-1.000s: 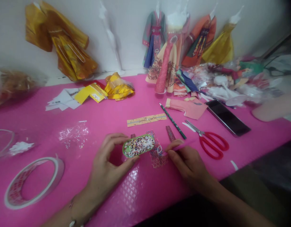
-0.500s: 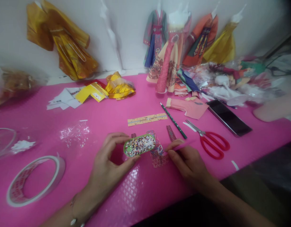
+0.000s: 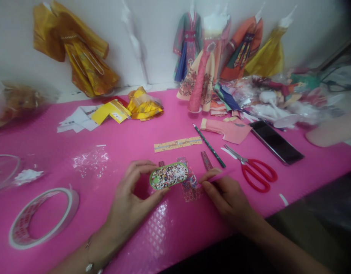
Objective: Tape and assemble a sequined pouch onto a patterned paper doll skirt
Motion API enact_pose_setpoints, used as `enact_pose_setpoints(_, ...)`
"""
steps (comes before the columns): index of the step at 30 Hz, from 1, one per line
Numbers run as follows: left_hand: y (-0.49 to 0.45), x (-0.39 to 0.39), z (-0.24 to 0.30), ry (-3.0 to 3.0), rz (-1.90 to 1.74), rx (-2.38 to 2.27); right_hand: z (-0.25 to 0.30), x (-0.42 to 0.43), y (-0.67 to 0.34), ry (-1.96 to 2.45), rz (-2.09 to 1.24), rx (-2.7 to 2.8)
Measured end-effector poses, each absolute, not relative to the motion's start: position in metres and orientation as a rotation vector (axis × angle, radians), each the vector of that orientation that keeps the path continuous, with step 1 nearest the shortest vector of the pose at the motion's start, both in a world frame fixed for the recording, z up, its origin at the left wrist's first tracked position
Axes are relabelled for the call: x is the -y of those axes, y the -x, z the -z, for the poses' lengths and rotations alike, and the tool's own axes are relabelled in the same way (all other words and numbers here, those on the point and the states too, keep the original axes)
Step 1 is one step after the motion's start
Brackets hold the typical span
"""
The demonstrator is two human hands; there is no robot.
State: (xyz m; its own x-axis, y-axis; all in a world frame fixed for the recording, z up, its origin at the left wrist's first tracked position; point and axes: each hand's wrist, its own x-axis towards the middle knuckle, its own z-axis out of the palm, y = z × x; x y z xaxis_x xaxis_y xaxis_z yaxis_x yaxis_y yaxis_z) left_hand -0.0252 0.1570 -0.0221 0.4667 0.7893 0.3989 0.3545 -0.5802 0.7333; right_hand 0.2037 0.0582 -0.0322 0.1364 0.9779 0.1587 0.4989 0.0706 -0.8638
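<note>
Between its thumb and fingers, my left hand (image 3: 135,192) holds a small green oval tray (image 3: 155,180) tilted toward me, filled with tiny multicoloured beads (image 3: 171,175). My right hand (image 3: 225,192) pinches a thin pink stick-like tool (image 3: 222,174), its tip low at the tray's right. Under that tip lies a patterned strip of fabric (image 3: 192,194) with a white loop on it, partly covered by the tray. A short dark-red patterned strip (image 3: 206,160) lies just beyond my right hand.
Red-handled scissors (image 3: 258,173), a dark green pencil (image 3: 209,146) and a phone (image 3: 276,142) lie to the right. A roll of tape (image 3: 71,211) is at left, near scattered clear beads (image 3: 91,163). Several dressed doll forms (image 3: 86,64) stand along the wall.
Almost nothing differs. Both hands keep their places and grips, and the pink tool's tip stays at the patterned fabric.
</note>
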Motion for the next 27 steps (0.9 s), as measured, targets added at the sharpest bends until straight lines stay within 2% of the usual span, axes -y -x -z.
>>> enact_pose_setpoints(27,0.0253,-0.1568,0.0231,-2.125,-1.010,-0.912,0.0322,-0.0574,-0.2037,1.554,-0.680,1.412)
